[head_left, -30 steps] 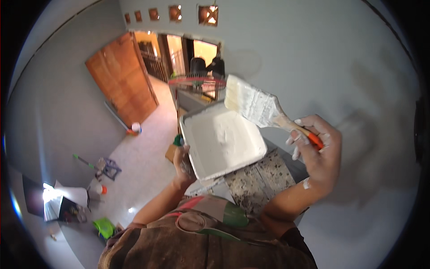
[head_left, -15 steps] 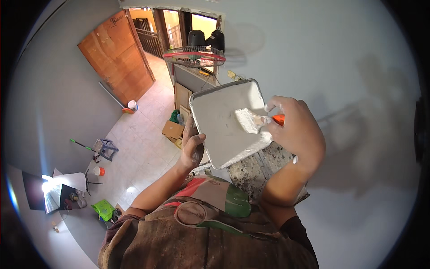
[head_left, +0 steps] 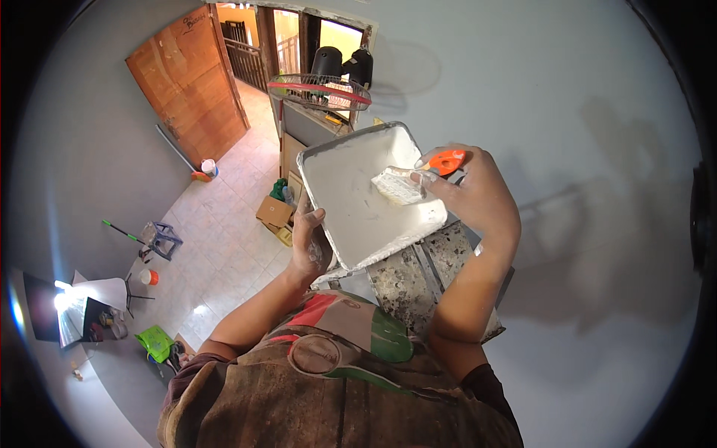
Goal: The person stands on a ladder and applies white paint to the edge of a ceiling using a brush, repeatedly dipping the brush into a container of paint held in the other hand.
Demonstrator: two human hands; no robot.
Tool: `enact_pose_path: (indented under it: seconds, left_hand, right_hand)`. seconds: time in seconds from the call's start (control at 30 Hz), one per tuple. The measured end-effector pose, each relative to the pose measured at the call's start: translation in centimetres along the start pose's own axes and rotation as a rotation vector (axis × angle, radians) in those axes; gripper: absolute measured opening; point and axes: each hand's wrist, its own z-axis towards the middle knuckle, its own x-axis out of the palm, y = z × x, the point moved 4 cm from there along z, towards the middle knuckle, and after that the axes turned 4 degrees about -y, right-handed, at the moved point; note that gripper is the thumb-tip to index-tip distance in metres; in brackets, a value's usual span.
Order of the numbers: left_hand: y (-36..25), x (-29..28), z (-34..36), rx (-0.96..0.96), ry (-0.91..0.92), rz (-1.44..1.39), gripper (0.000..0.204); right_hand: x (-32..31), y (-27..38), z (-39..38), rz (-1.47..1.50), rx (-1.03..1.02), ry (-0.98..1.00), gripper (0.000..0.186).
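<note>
White paint tray [head_left: 358,216] gripped at its near edge by left hand [head_left: 308,243], right hand [head_left: 478,196] clenched on orange-handled brush [head_left: 407,183] lying bristles-down inside tray; best kept level, bristles loaded lightly, excess wiped on tray rim.

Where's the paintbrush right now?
In the head view the paintbrush is right of centre, its bristles down in the white paint tray, gripped by the right hand; the left hand holds the tray's near-left edge.

Both hands [head_left: 310,243] raised, fingers [head_left: 433,158] curled.
</note>
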Motion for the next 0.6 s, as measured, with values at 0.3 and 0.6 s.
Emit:
enact_pose_path:
  seconds: [0.3, 0.6]
  left_hand:
    - [-1.0, 0.1, 0.2, -0.042, -0.054, -0.140, 0.075]
    - [-1.4, -0.8, 1.0, -0.063, -0.079, -0.235, 0.069]
  right_hand:
    - [-2.7, -1.4, 0.5, 0.623, 0.184, -0.266, 0.017]
    - [-3.5, -6.8, 1.9, 1.257, 0.228, -0.524, 0.022]
